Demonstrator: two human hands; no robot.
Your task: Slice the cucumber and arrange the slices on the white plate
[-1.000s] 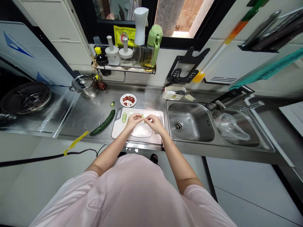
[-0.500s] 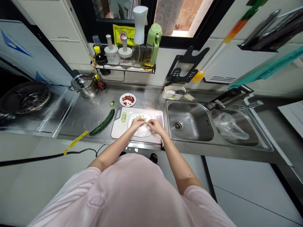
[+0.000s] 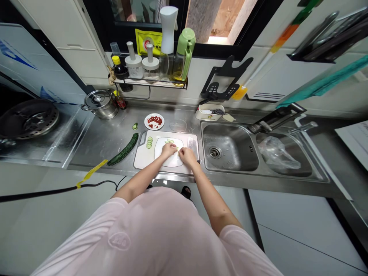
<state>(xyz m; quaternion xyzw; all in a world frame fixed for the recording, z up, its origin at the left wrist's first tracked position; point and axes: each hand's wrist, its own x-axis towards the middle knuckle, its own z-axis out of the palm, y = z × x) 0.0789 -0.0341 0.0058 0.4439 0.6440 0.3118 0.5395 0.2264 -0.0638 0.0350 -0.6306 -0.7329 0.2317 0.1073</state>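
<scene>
Over a white plate [image 3: 172,163] my left hand [image 3: 168,148] and my right hand [image 3: 187,155] are close together, fingers pinched. Between their fingertips is a small pale green cucumber slice [image 3: 177,150], partly hidden by the fingers. Behind my left hand, more cucumber slices [image 3: 169,141] lie on the plate's far side. Under the plate is a white cutting board [image 3: 140,159], with an overlapping row of cucumber slices [image 3: 149,142] at its left. A knife blade [image 3: 192,143] seems to lie on the board's right side, partly covered by my right hand.
Left of the board lie a dark green cucumber [image 3: 123,150] and a cut cucumber end [image 3: 135,126]. Behind it stands a small plate [image 3: 146,122] of chopped red pieces. A sink [image 3: 232,153] adjoins on the right; a lidded pot [image 3: 105,109] stands at the back left.
My right hand has moved slightly lower, toward me, and the cucumber slice between my fingertips sits at a different angle. My left hand stays nearly in place. The whole view has shifted slightly.
</scene>
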